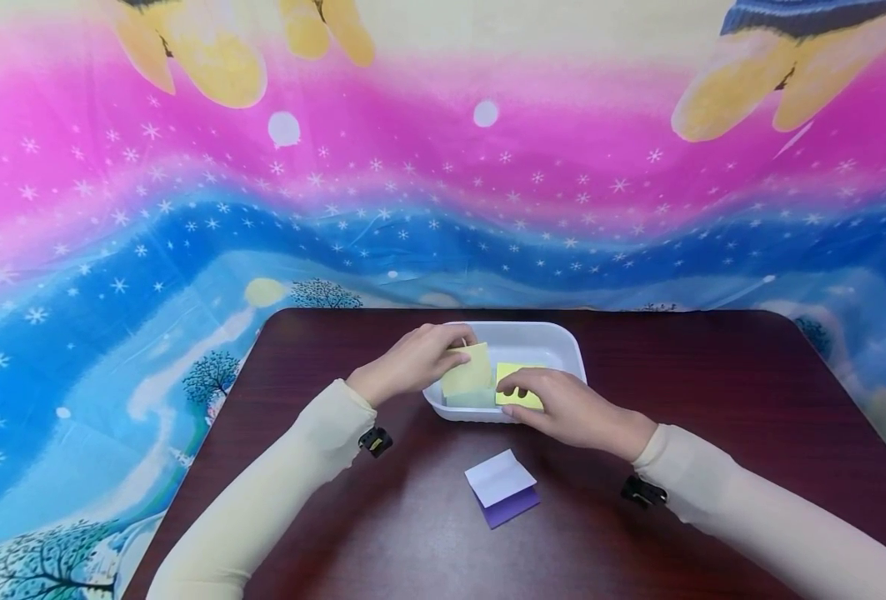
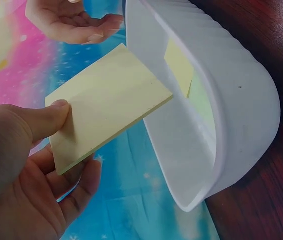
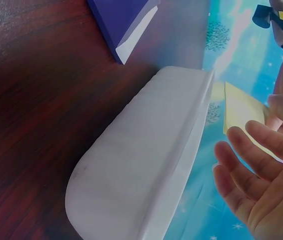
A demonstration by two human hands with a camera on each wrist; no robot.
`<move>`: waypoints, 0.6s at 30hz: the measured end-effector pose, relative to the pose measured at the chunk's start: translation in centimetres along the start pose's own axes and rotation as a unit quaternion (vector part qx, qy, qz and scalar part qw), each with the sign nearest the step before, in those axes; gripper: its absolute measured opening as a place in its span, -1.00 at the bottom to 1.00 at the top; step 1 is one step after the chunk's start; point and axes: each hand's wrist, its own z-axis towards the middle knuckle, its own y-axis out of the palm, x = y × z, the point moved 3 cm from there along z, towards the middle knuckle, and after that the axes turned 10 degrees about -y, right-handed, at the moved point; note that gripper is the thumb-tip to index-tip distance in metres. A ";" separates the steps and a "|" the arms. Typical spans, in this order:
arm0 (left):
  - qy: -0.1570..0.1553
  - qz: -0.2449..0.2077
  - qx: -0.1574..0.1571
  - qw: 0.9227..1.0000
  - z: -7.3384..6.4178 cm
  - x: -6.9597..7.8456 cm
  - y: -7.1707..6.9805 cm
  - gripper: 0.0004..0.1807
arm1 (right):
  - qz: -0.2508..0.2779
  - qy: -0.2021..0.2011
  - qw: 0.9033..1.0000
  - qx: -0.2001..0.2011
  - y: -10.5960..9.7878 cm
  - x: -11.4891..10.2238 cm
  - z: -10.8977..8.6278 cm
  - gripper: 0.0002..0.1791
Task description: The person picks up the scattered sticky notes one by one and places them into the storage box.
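In the left wrist view my left hand (image 2: 36,165) pinches a pale yellow sticky-note pad (image 2: 106,102) between thumb and fingers, tilted beside the rim of a white plastic tub (image 2: 249,95). The head view shows this pad (image 1: 468,371) over the tub's left part. A pale green pad (image 1: 468,399) and a brighter yellow pad (image 1: 508,372) lie inside the tub. My right hand (image 1: 563,408) hovers over the tub's front right rim, partly covering the bright yellow pad. Its fingers (image 3: 254,150) are loosely bent with nothing between them in the right wrist view.
On the dark red-brown table (image 1: 367,533), in front of the tub, lies a purple pad (image 1: 513,507) with a white sheet (image 1: 498,477) folded up over it. Behind the table hangs a colourful printed cloth (image 1: 412,183). Black clips (image 1: 643,492) sit by both cuffs.
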 end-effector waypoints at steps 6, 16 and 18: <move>-0.014 0.014 -0.018 1.000 0.6 -0.1 0.6 -0.85 | -0.005 0.001 1.000 0.005 0.0 0.4 -0.1 -0.71; -0.027 0.037 -0.050 0.998 1.5 -0.3 1.8 -0.81 | -0.005 0.007 1.000 0.000 0.1 0.6 -0.1 -0.69; -0.026 0.041 -0.053 0.997 1.7 -0.3 2.0 -0.81 | -0.004 0.010 1.000 -0.002 0.1 0.7 -0.1 -0.69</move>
